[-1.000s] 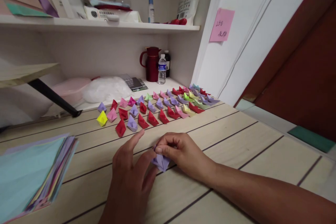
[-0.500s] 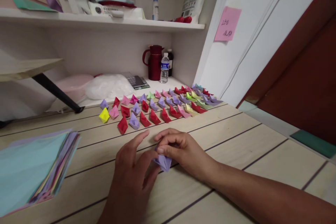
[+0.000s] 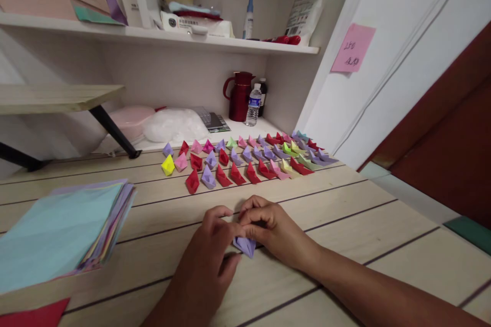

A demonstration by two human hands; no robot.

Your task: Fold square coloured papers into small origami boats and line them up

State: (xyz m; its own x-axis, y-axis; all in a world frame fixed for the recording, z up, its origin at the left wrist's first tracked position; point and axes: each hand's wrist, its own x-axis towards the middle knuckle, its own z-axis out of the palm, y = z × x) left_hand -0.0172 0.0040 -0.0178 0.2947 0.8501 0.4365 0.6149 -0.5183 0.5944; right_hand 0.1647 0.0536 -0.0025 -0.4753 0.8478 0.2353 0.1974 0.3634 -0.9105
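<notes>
Both my hands meet over a small folded piece of purple paper (image 3: 245, 246) low on the wooden floor. My left hand (image 3: 205, 260) curls its fingers round the paper from the left. From the right, my right hand (image 3: 270, 227) pinches the paper's top with bent fingers. Just beyond the hands, several finished paper boats (image 3: 245, 161) in red, purple, pink, yellow and green stand in rows.
A stack of coloured paper sheets (image 3: 61, 227), light blue on top, lies at the left, with a red sheet (image 3: 34, 314) at the bottom left corner. A white shelf unit (image 3: 161, 36) behind holds a red jug (image 3: 240, 96), a water bottle (image 3: 253, 104) and boxes. A pink note (image 3: 353, 48) sticks on the white door.
The camera has shifted left and tilted, so everything sits further right. My left index finger has curled in against the purple paper; both hands stay on it.
</notes>
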